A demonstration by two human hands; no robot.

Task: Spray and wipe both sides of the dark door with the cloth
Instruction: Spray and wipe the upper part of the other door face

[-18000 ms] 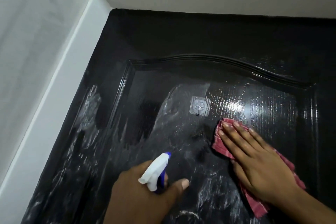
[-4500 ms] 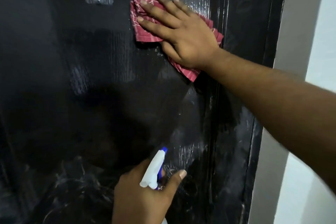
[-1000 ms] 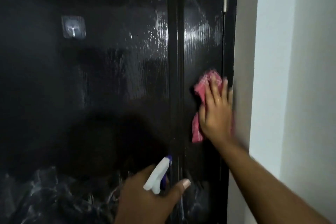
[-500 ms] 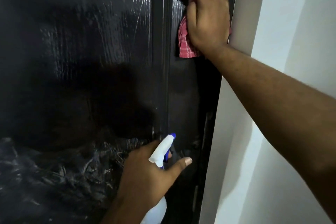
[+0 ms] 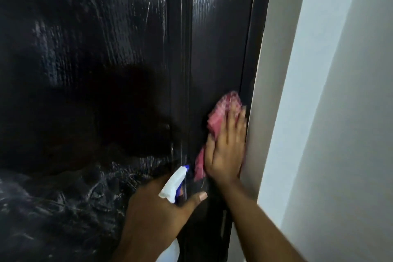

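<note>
The dark glossy door (image 5: 106, 70) fills the left and middle of the head view. My right hand (image 5: 226, 151) presses a red cloth (image 5: 223, 110) flat against the door's right stile, close to its edge, fingers straight and pointing up. The cloth shows above and left of the fingers. My left hand (image 5: 157, 212) grips a spray bottle (image 5: 173, 184) with a white head and blue nozzle, low in the middle, nozzle aimed at the door. The bottle's body is mostly hidden behind that hand.
A white wall (image 5: 329, 112) and pale door frame (image 5: 261, 112) run down the right side, touching my right hand's edge. White streaks of spray (image 5: 63, 198) cover the door's lower left panel. A raised vertical moulding (image 5: 180, 49) divides the panel from the stile.
My right hand has slid the cloth down the right stile from near the top of the view to mid-height. The left hand still holds the bottle in much the same place.
</note>
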